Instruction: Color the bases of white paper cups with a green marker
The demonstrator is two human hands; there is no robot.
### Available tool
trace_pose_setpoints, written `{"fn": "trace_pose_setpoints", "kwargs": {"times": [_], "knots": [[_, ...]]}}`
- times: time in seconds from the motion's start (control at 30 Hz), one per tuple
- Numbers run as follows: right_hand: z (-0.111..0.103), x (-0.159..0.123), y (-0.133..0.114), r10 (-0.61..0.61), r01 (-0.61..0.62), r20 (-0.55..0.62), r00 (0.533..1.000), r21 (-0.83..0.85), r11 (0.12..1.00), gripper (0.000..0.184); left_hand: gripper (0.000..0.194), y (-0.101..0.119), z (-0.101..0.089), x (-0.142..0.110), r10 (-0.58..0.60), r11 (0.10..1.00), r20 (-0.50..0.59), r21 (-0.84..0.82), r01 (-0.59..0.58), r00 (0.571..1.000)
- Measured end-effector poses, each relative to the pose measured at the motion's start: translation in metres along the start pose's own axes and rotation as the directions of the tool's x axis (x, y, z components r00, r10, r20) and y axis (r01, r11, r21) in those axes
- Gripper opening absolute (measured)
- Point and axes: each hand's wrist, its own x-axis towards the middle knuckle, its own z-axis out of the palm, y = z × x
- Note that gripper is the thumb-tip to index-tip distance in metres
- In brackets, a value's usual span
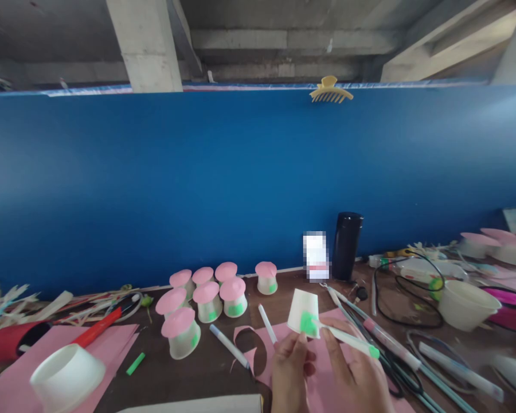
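My left hand [290, 367] grips a white paper cup [300, 307], tilted, by its lower edge. A patch of green colour shows on the cup's side. Pinched in my right hand [355, 370] is a white felt-tip marker [348, 339] with a green end, its tip against the green patch. Below both hands lies pink paper [327, 376] with rounded cut-outs. To the left, several white cups with pink paper discs on top [206, 298] stand grouped, most showing green patches. A green marker cap [136, 363] rests on the table.
A white bowl-like cup [66, 373] sits on pink sheets at left, near red-handled scissors [98, 327]. A black bottle [347, 246] stands by the blue partition [241, 172]. At right are dark cables [382, 307], markers [460, 370] and a white tub [466, 307].
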Motion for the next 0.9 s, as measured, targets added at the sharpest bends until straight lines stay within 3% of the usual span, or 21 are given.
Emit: {"fn": "trace_pose_setpoints", "kwargs": {"times": [0.9], "knots": [[-0.0013,0.0001,-0.0022,-0.057,0.057,0.049,0.997,-0.003,0.998,0.025,0.038,0.0039,0.0014,-0.0029,0.045,0.997,0.001,0.063,-0.045,0.999]]}}
